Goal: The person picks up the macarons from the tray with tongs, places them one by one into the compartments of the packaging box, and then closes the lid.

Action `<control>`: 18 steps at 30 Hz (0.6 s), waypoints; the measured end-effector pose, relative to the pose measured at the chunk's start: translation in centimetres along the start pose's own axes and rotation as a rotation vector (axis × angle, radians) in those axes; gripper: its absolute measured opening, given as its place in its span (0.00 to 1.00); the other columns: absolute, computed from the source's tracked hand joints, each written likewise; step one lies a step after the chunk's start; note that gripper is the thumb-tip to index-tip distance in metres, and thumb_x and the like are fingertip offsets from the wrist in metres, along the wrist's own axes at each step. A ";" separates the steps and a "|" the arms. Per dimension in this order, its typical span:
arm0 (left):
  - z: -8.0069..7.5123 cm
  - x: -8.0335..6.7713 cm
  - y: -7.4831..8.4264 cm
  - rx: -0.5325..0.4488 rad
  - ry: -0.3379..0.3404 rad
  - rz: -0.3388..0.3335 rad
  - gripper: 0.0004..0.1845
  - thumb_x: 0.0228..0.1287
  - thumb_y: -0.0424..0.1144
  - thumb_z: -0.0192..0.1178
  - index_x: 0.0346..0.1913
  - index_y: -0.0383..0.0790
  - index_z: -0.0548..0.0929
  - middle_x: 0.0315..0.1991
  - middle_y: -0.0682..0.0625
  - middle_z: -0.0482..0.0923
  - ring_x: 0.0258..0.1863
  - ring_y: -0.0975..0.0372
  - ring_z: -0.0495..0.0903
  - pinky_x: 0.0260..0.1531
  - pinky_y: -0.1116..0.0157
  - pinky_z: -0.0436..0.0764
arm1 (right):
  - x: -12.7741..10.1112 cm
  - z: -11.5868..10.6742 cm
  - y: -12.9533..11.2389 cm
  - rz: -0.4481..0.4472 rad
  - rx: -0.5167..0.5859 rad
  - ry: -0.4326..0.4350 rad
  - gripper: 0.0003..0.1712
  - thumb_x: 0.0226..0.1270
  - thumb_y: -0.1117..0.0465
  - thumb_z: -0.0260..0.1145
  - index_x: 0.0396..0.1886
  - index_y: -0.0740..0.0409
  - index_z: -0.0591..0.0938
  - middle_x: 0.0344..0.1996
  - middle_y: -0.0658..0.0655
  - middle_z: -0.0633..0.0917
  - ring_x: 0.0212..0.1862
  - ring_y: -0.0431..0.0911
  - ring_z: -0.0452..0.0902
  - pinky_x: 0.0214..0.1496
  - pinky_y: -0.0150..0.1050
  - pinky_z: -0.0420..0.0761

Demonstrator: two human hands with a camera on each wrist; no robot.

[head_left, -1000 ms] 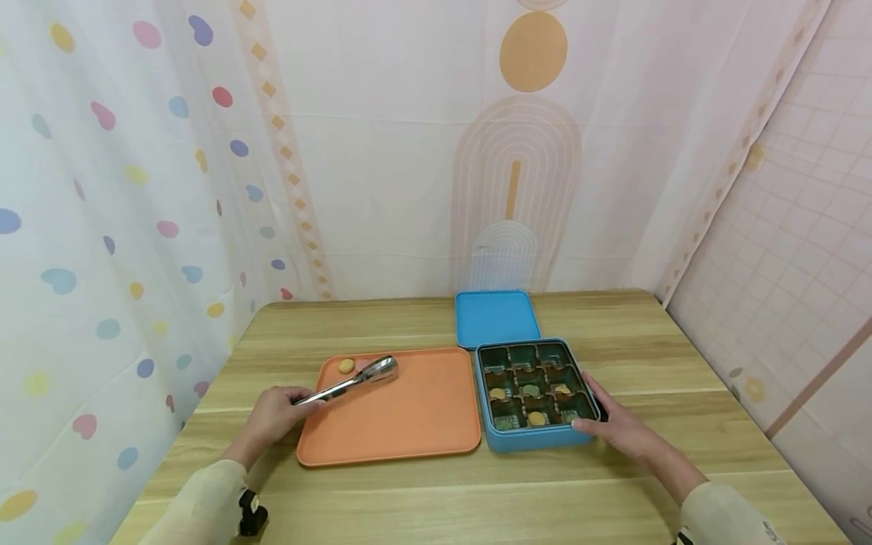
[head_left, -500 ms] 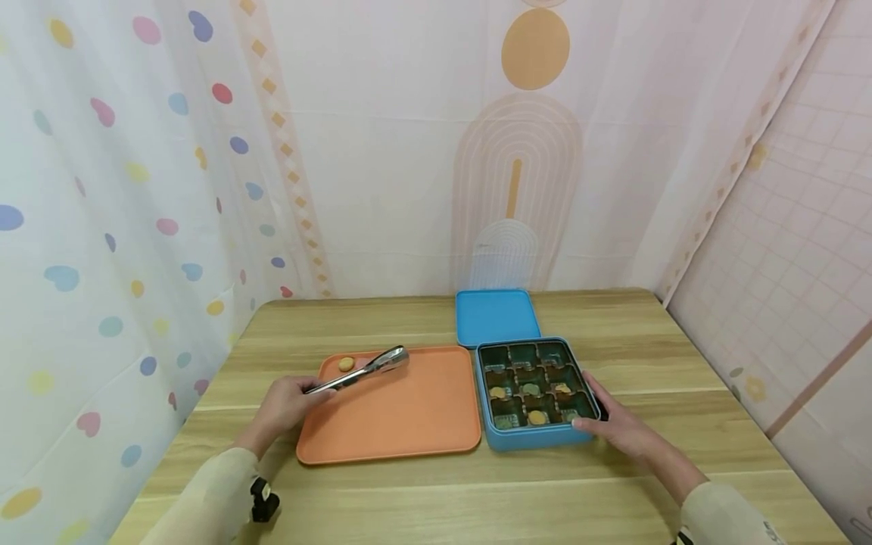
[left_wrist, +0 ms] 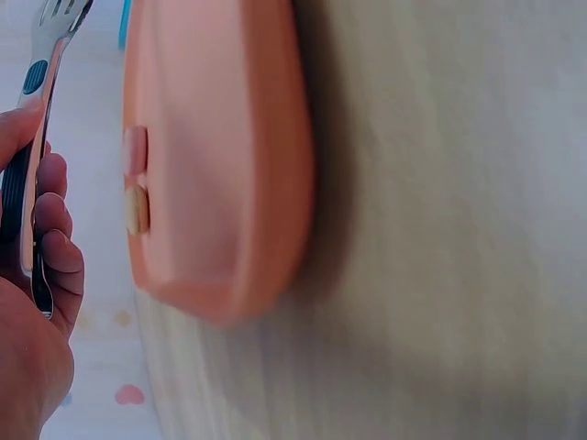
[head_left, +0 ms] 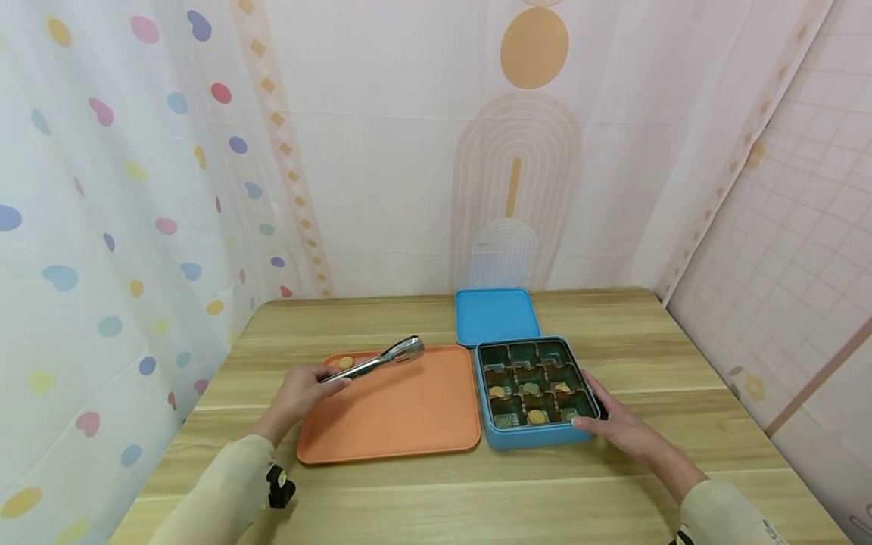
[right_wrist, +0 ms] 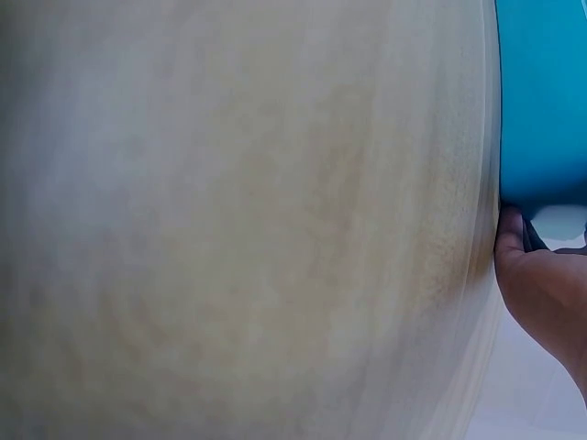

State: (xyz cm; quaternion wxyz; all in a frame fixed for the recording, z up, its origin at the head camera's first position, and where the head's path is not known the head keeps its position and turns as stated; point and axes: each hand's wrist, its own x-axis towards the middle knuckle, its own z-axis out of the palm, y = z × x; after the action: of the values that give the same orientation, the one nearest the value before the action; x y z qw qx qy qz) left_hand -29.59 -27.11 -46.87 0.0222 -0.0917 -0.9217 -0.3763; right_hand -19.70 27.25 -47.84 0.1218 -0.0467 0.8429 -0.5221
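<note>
The metal tongs (head_left: 380, 359) are gripped in the left hand (head_left: 300, 393), thumb on one arm and fingers curled round the other, and are held above the orange tray (head_left: 395, 424). Compared with a second ago, both tongs and hand have been carried rightward and toward the far edge. In the tray's far left corner a yellow cookie (head_left: 346, 363) is left where it was; beside it, a pink cookie (left_wrist: 135, 151) is seen in the left wrist view (in the head view it can hardly be told from the tray).

The blue box (head_left: 545, 437) has not been shifted: its near right corner is clasped as before by the right hand (head_left: 620, 425). Cookies are held in its middle and near rows of compartments. Behind it, the blue lid (head_left: 496, 316) is likewise unmoved.
</note>
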 end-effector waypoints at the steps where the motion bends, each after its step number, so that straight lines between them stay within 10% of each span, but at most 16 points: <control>1: 0.1 0.1 0.2 -0.001 0.001 0.011 0.11 0.60 0.48 0.71 0.35 0.43 0.89 0.21 0.55 0.74 0.23 0.61 0.68 0.23 0.66 0.67 | 0.0 0.0 0.0 0.003 -0.001 -0.003 0.55 0.70 0.53 0.66 0.81 0.51 0.38 0.77 0.71 0.39 0.74 0.71 0.31 0.67 0.72 0.39; 18: 2.0 2.3 4.0 -0.071 -0.058 0.024 0.16 0.62 0.50 0.69 0.36 0.39 0.89 0.25 0.45 0.79 0.22 0.61 0.67 0.24 0.64 0.67 | 0.1 0.0 0.1 0.009 0.007 -0.007 0.56 0.70 0.53 0.66 0.81 0.51 0.38 0.77 0.71 0.37 0.74 0.71 0.29 0.67 0.73 0.38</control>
State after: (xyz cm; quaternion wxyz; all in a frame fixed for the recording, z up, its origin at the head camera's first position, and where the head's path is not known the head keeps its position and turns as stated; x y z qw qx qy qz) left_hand -31.00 -22.60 -45.26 -0.0033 -0.1142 -0.9069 -0.4056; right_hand -19.82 27.30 -47.93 0.1271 -0.0443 0.8408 -0.5243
